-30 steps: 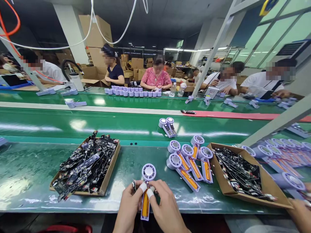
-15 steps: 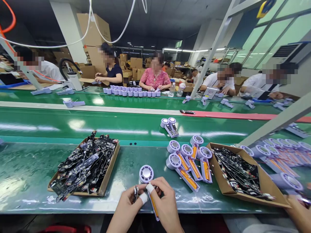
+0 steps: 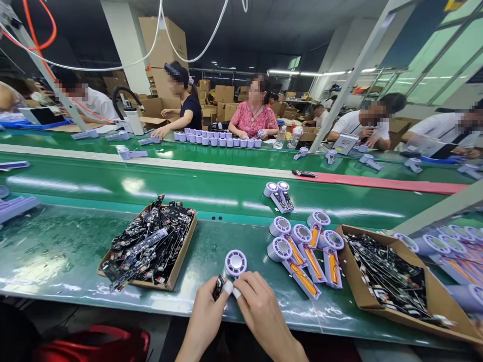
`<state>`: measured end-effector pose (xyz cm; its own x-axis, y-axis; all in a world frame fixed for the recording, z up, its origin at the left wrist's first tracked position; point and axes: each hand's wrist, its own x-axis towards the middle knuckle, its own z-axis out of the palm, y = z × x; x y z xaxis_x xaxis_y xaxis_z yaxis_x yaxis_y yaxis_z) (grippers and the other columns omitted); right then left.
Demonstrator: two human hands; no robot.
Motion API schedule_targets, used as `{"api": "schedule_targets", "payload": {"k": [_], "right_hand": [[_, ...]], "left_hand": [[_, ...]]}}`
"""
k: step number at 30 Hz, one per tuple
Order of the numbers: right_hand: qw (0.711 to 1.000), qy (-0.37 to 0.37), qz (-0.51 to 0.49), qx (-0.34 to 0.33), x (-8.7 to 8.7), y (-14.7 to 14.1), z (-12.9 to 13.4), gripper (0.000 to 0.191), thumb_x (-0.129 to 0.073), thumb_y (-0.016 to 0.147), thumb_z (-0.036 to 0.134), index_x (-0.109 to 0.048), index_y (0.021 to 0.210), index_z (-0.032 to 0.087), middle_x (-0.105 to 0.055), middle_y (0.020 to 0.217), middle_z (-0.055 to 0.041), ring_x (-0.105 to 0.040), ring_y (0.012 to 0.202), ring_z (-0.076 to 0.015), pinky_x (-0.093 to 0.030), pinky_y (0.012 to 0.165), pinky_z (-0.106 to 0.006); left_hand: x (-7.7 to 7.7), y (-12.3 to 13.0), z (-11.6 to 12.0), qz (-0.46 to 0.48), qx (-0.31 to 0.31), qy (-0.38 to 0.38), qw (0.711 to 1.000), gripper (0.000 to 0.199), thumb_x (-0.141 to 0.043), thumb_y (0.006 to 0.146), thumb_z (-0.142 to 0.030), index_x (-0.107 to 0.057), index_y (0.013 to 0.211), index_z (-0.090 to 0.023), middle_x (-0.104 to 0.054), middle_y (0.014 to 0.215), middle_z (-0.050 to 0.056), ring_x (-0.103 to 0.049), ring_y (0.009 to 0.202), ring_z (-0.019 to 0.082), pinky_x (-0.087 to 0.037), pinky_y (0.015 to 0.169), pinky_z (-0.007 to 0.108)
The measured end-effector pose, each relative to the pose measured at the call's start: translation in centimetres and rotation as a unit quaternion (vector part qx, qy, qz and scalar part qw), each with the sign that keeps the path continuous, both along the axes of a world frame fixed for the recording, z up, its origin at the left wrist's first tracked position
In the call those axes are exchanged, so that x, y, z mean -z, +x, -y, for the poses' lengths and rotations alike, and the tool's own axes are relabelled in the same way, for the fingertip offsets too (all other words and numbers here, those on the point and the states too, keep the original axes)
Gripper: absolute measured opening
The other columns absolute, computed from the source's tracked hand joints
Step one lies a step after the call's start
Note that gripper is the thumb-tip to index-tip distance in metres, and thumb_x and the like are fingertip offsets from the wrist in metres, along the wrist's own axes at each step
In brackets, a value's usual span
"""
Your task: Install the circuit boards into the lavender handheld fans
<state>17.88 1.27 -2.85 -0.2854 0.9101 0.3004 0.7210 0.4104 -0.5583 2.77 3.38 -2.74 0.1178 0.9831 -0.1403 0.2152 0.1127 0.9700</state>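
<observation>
A lilac handheld fan (image 3: 236,262) lies on the bench before me, its round head facing up and its handle hidden by my hands. My left hand (image 3: 206,309) is closed, pinching a small black circuit board (image 3: 218,287) between thumb and fingers. Close against it, my right hand (image 3: 260,309) is closed at the fan's neck, fingertips pressed together; what lies in them is hidden. White covers wrap some fingertips of both hands.
A cardboard tray (image 3: 183,251) heaped with black circuit boards stands to the left, another tray (image 3: 352,286) to the right. Several open fans (image 3: 302,234) with orange strips lie between. Beyond runs a green conveyor belt (image 3: 211,183), with co-workers (image 3: 253,118) seated on its far side.
The view has swung left, so things appear farther right. My hands have drawn together, and the orange strip below my right hand is now hidden. A co-worker's arm now reaches towards the belt.
</observation>
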Motion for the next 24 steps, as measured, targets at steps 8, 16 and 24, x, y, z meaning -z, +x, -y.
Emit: {"api": "schedule_targets", "payload": {"k": [8,16,24], "right_hand": [[0.999,0.012,-0.040,-0.028,0.3,0.8,-0.3,0.032,-0.045,0.094,0.007,-0.059,0.114,0.027,-0.062,0.101,-0.0043,-0.051,0.083,-0.0212,-0.043,0.073,-0.036],[0.993,-0.010,-0.113,-0.009,0.8,0.7,-0.7,0.025,-0.049,0.092,0.006,-0.063,0.099,0.025,-0.059,0.089,-0.0027,-0.052,0.081,-0.0188,-0.042,0.071,-0.032],[0.999,0.020,-0.038,-0.017,0.3,0.3,-0.4,0.028,-0.049,0.085,0.001,-0.060,0.098,0.022,-0.059,0.093,-0.0045,-0.048,0.080,-0.0209,-0.039,0.072,-0.035]], "left_hand": [[-0.3,0.2,-0.3,0.018,0.012,-0.028,0.999,0.035,-0.057,0.084,-0.043,-0.053,0.061,-0.017,-0.043,0.057,-0.006,-0.036,0.055,0.010,-0.032,0.053,0.021],[-0.4,-1.6,1.1,0.115,0.008,-0.147,0.982,0.038,-0.059,0.081,-0.055,-0.055,0.095,-0.020,-0.042,0.059,-0.010,-0.033,0.041,0.006,-0.032,0.039,0.017],[2.2,-2.0,3.2,0.076,-0.058,-0.129,0.987,0.050,-0.058,0.081,-0.051,-0.056,0.120,-0.020,-0.053,0.059,-0.006,-0.049,0.049,0.012,-0.039,0.045,0.021]]}}
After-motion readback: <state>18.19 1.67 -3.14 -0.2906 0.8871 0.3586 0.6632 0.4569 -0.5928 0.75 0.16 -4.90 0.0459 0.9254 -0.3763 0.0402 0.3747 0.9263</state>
